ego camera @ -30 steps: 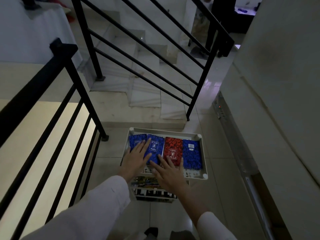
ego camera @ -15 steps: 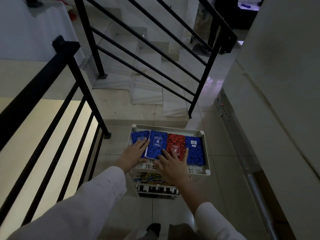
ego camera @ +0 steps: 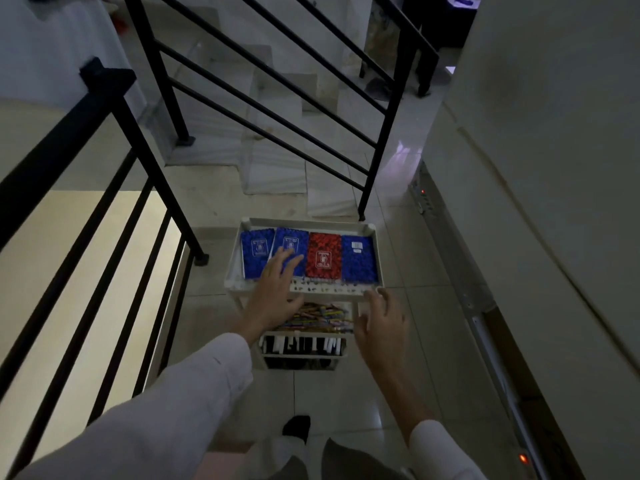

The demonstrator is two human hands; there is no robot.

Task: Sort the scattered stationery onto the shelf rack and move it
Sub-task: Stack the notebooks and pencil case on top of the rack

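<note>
A white shelf rack (ego camera: 304, 224) stands on the tiled floor in front of me. Its top tray carries a row of notebooks: two blue ones (ego camera: 255, 252) at the left, a red one (ego camera: 324, 257) and another blue one (ego camera: 358, 259). The middle shelf holds coloured pencils (ego camera: 320, 315), the lower one black and white markers (ego camera: 304, 345). My left hand (ego camera: 275, 289) lies with straight fingers on the second blue notebook and the tray's near edge. My right hand (ego camera: 379, 318) hovers at the tray's near right corner, fingers loosely bent, holding nothing.
Black metal railings (ego camera: 114, 140) run along the left and ahead, beside marble steps (ego camera: 277, 140) leading up. A pale wall (ego camera: 536, 168) closes the right side, with a metal strip (ego camera: 485, 323) at its foot. My foot (ego camera: 297, 427) is just behind the rack.
My right hand has left the notebooks and moved right and back to the tray's near right corner. My left hand has shifted right onto the second blue notebook.
</note>
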